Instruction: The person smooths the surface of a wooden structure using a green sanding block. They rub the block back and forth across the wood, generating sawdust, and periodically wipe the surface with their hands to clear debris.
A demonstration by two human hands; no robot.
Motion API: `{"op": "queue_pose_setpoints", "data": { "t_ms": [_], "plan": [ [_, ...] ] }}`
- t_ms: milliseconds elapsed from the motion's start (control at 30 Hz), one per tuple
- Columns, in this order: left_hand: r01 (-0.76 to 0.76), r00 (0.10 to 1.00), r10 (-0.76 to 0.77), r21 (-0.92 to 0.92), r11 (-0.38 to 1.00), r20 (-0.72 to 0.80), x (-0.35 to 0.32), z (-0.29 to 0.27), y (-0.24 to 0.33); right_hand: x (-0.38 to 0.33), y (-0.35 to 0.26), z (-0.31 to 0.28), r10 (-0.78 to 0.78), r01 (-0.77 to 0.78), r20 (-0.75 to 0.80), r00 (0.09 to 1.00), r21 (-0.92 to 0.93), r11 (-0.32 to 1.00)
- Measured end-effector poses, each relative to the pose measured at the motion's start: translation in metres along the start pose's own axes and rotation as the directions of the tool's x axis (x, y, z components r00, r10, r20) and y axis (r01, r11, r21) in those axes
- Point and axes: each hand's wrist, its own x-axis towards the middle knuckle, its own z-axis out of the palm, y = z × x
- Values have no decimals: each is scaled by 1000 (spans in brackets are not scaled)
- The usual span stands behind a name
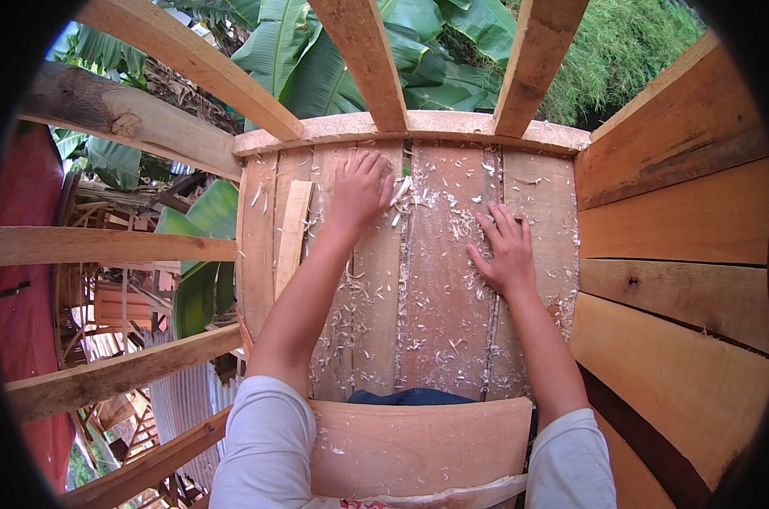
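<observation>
My left hand (pixel 363 188) lies flat near the far end of the plank floor (pixel 440 314), fingers stretched forward, palm down. Right beside its thumb is a small bunch of pale wood shavings (pixel 400 191). My right hand (pixel 507 254) rests palm down on the boards further right and a little nearer, its fingers spread. Neither hand holds anything that I can see. Curls and crumbs of shavings are scattered all over the planks between and around the hands. A loose wooden strip (pixel 294 225) lies lengthwise to the left of my left forearm.
A wide board (pixel 418 441) crosses in front of my body. Timber rails (pixel 113 246) with gaps line the left, and uprights (pixel 363 59) rise from the far edge beam (pixel 418 125). Plank walling (pixel 673 229) closes the right. Banana leaves (pixel 317 68) hang beyond.
</observation>
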Motion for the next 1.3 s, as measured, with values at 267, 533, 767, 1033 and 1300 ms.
{"op": "queue_pose_setpoints", "data": {
  "t_ms": [267,533,767,1033,1300],
  "plan": [
    [-22,995,31,-100,995,93,10,10,40,0,-1,-2,10,-10,4,1000,3,1000],
    [-14,994,31,-170,985,102,21,13,37,0,-2,-4,15,-15,18,1000,2,1000],
    [-130,990,140,-198,972,35,20,-4,23,-1,-1,-2,21,-21,18,1000,-5,1000],
    [-55,998,58,77,995,-37,7,-2,11,0,-1,-2,2,-2,8,1000,3,1000],
    [-183,983,177,132,974,54,-41,-37,18,-2,1,0,13,-13,6,1000,-5,1000]
  ]
}}
